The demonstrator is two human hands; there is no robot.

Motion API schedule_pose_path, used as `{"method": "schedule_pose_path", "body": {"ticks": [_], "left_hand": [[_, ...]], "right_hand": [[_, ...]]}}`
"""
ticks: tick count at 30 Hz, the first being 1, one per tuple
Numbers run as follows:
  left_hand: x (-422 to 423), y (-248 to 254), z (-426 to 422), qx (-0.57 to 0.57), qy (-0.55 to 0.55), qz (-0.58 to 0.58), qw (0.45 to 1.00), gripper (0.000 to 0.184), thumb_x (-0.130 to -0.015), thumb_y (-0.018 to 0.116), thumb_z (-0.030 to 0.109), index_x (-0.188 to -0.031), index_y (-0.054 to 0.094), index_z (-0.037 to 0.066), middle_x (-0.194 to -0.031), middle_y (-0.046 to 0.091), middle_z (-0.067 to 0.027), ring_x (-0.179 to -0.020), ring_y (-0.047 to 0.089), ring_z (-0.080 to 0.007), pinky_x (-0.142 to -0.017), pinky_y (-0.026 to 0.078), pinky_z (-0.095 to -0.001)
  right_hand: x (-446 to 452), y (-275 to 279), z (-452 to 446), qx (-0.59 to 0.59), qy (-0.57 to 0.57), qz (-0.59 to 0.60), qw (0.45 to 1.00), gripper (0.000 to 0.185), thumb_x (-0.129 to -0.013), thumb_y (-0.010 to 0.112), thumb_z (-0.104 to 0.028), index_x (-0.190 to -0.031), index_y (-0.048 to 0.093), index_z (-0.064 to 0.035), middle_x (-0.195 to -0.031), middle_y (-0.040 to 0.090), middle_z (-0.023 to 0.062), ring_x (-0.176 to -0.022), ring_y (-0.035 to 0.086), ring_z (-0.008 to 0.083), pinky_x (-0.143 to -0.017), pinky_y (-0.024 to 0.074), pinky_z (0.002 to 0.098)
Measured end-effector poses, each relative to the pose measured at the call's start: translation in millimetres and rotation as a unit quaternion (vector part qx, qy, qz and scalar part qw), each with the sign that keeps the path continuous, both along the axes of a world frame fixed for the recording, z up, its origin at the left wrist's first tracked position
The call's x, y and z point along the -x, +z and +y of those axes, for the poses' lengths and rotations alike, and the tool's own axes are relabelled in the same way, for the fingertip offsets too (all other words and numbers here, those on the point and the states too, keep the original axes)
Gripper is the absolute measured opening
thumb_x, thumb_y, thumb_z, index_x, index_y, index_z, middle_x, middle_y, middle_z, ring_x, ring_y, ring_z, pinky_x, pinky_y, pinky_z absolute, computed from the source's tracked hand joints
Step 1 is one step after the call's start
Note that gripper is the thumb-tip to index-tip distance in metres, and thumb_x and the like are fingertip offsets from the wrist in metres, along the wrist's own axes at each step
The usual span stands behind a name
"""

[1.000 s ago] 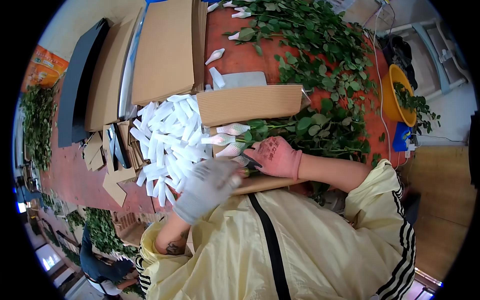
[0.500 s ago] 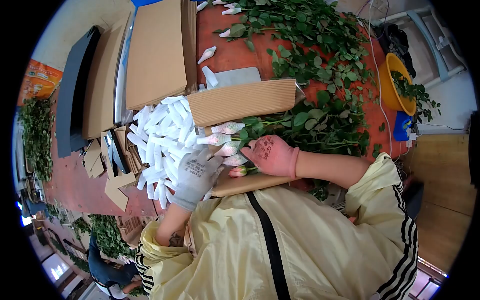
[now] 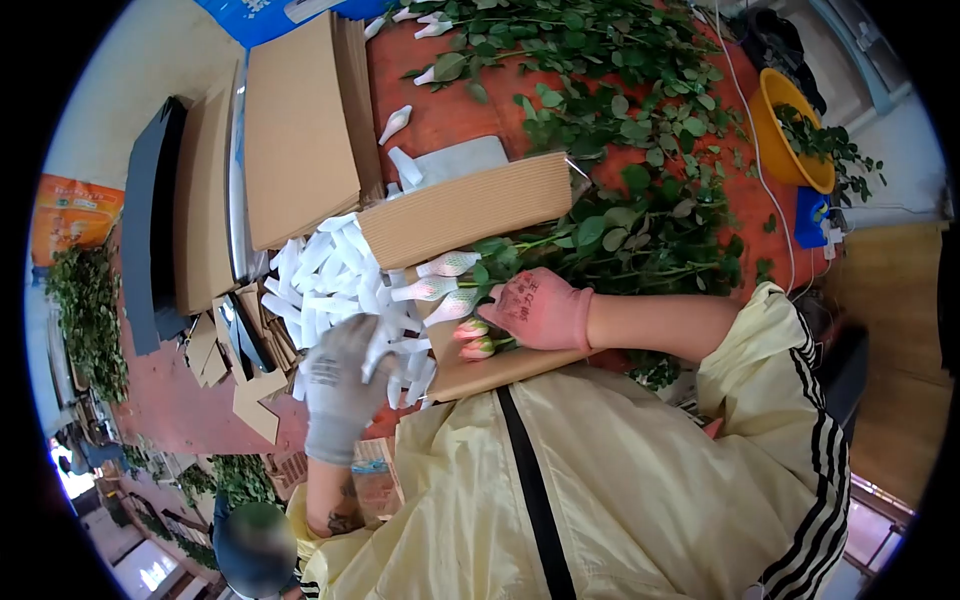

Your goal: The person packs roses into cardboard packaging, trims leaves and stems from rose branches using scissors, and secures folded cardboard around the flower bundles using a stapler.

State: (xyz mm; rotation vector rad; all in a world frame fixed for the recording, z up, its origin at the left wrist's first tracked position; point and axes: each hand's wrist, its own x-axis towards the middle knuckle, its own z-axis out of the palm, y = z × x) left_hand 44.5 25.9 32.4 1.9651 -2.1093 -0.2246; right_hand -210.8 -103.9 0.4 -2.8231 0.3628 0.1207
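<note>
My right hand (image 3: 540,310), in a pink glove, is closed around rose stems just behind the flower heads. Three heads wear white foam net sleeves, one of them a sleeved rose (image 3: 427,288). Below these, two pink rosebuds (image 3: 477,347) are bare. My left hand (image 3: 345,385), in a grey-white glove, is over a heap of white foam net sleeves (image 3: 335,265). Motion blurs its fingers, and whether a sleeve is between them cannot be made out. Beneath the roses lies a cardboard sheet (image 3: 500,375); a corrugated cardboard strip (image 3: 465,210) stands just beyond them.
Stacked cardboard sheets (image 3: 300,130) stand at the far left, near a black stapler-like tool (image 3: 245,335). More leafy rose stems (image 3: 620,60) lie at the back. A yellow bucket (image 3: 790,130) and a white cable (image 3: 755,150) are on the right. Another person (image 3: 255,550) is at lower left.
My left hand has moved left, from the rose heads to the sleeve heap. Two rosebuds now show bare where one did before. My right hand keeps its hold; the view has shifted slightly.
</note>
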Motion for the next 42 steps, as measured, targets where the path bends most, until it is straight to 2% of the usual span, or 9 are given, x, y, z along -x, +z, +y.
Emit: {"method": "schedule_pose_path", "body": {"ticks": [3, 12, 13, 16, 23, 28, 35, 37, 42], "left_hand": [[45.4, 16.6, -2.9, -0.056, -0.116, 0.119, 0.984, 0.044, -0.079, 0.064, 0.035, -0.112, 0.058, 0.007, -0.117, 0.058, -0.0108, -0.109, 0.054, -0.0280, -0.093, 0.040, -0.0407], [78.6, 5.7, -10.2, -0.107, -0.161, 0.071, 0.979, 0.063, -0.079, 0.058, 0.051, -0.117, 0.055, 0.001, -0.128, 0.050, -0.0148, -0.118, 0.046, -0.0291, -0.098, 0.037, -0.0412], [79.3, 4.6, -9.0, -0.108, -0.164, 0.069, 0.978, 0.063, -0.079, 0.058, 0.051, -0.117, 0.055, 0.001, -0.128, 0.050, -0.0148, -0.118, 0.046, -0.0291, -0.098, 0.037, -0.0412], [80.9, 2.0, -7.6, -0.127, -0.144, 0.076, 0.978, 0.066, -0.078, 0.058, 0.054, -0.117, 0.056, 0.001, -0.126, 0.051, -0.0158, -0.118, 0.046, -0.0299, -0.098, 0.037, -0.0419], [85.9, 5.6, -10.0, -0.135, -0.147, 0.048, 0.979, 0.067, -0.078, 0.058, 0.056, -0.117, 0.056, 0.001, -0.126, 0.050, -0.0161, -0.116, 0.047, -0.0312, -0.097, 0.037, -0.0419], [86.7, 3.5, -7.8, -0.118, -0.136, 0.058, 0.982, 0.064, -0.076, 0.062, 0.051, -0.114, 0.057, -0.001, -0.125, 0.051, -0.0183, -0.112, 0.050, -0.0335, -0.094, 0.039, -0.0450], [88.2, 5.2, -9.4, -0.137, -0.145, 0.043, 0.979, 0.065, -0.078, 0.058, 0.054, -0.114, 0.056, 0.001, -0.126, 0.048, -0.0171, -0.114, 0.047, -0.0315, -0.093, 0.039, -0.0439], [87.8, 4.5, -9.9, -0.135, -0.145, 0.045, 0.979, 0.064, -0.078, 0.059, 0.054, -0.114, 0.056, 0.000, -0.126, 0.048, -0.0174, -0.113, 0.047, -0.0314, -0.092, 0.039, -0.0440], [88.9, 4.6, -8.8, -0.133, -0.143, 0.037, 0.980, 0.063, -0.078, 0.059, 0.053, -0.113, 0.057, 0.001, -0.127, 0.048, -0.0157, -0.109, 0.050, -0.0311, -0.090, 0.041, -0.0423]], "right_hand": [[-1.9, -0.6, -0.5, -0.019, -0.013, 0.021, 1.000, 0.014, -0.079, 0.049, -0.015, -0.089, 0.052, -0.0050, -0.078, 0.061, 0.0112, -0.075, 0.063, 0.0270, -0.062, 0.0483, 0.0387], [6.4, 11.3, -4.1, 0.048, -0.069, -0.089, 0.992, 0.040, -0.075, 0.061, -0.026, -0.112, 0.057, -0.0093, -0.100, 0.058, 0.0126, -0.080, 0.062, 0.0272, -0.066, 0.0487, 0.0384], [1.7, 12.6, -4.6, 0.030, -0.060, 0.030, 0.997, 0.042, -0.077, 0.059, -0.028, -0.115, 0.056, -0.0098, -0.107, 0.057, 0.0133, -0.083, 0.062, 0.0261, -0.068, 0.0483, 0.0387], [1.5, 7.3, -2.3, 0.024, -0.074, 0.053, 0.996, 0.042, -0.077, 0.057, -0.030, -0.115, 0.056, -0.0101, -0.110, 0.056, 0.0137, -0.084, 0.062, 0.0249, -0.070, 0.0477, 0.0384], [-1.8, -3.4, -1.8, 0.092, -0.077, 0.026, 0.992, 0.037, -0.078, 0.057, -0.032, -0.108, 0.058, -0.0104, -0.104, 0.056, 0.0132, -0.083, 0.062, 0.0246, -0.067, 0.0470, 0.0379], [-5.1, 17.3, -3.4, 0.029, -0.037, 0.133, 0.990, 0.028, -0.078, 0.058, -0.033, -0.096, 0.057, -0.0110, -0.093, 0.055, 0.0081, -0.080, 0.060, 0.0230, -0.066, 0.0446, 0.0394], [-3.6, 5.6, -2.3, 0.065, -0.069, -0.037, 0.995, 0.034, -0.077, 0.060, -0.033, -0.103, 0.056, -0.0114, -0.095, 0.056, 0.0061, -0.082, 0.060, 0.0224, -0.068, 0.0455, 0.0398], [-3.8, -6.4, -4.5, 0.010, -0.092, -0.064, 0.994, 0.031, -0.077, 0.059, -0.026, -0.103, 0.056, -0.0085, -0.105, 0.060, 0.0125, -0.083, 0.063, 0.0252, -0.067, 0.0491, 0.0396], [-6.8, -5.7, -4.7, 0.012, -0.112, 0.013, 0.994, 0.037, -0.077, 0.060, -0.032, -0.106, 0.054, -0.0095, -0.097, 0.058, 0.0093, -0.085, 0.062, 0.0247, -0.069, 0.0476, 0.0404]]}}
